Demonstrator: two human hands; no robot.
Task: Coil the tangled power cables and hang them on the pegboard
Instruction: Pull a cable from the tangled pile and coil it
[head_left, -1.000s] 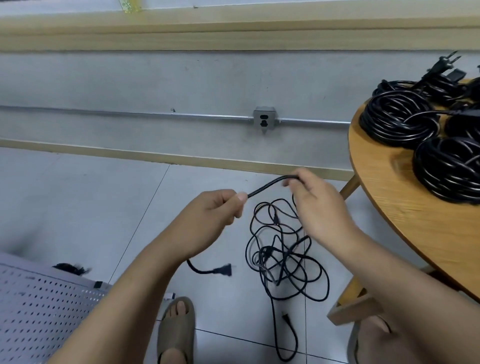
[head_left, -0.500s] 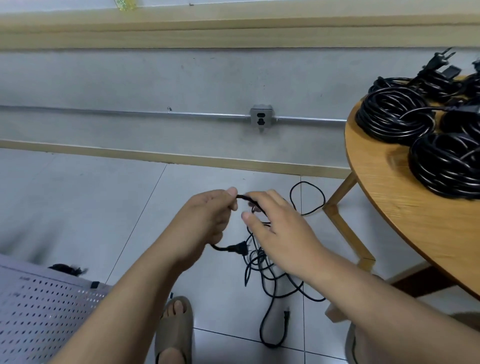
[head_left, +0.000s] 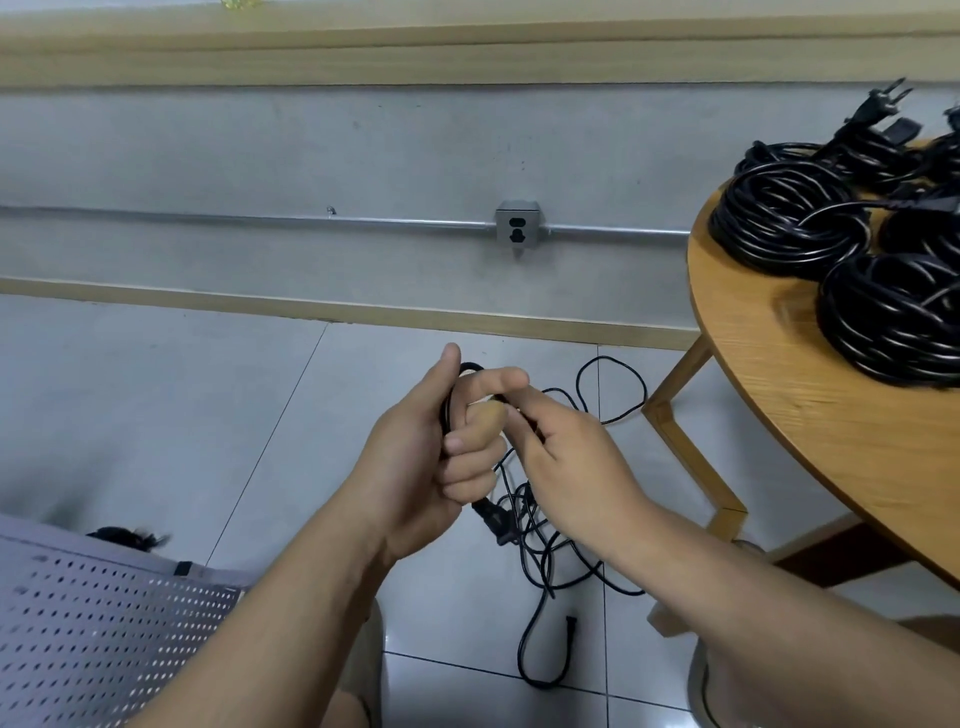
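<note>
A thin black power cable lies tangled on the floor tiles, with loops reaching toward the table leg. My left hand is closed around a short loop of it, thumb up, and the plug hangs just below that fist. My right hand pinches the same cable beside the left fingers. A grey perforated pegboard lies flat at the lower left.
A round wooden table stands at the right, carrying several coiled black cables. Its leg comes down close to the floor tangle. A wall socket sits on a metal conduit. My sandalled foot is near the bottom centre.
My hands came together from a spread, taut hold. The left hand now grips a loop with the plug drawn up under it, and the floor tangle has shifted.
</note>
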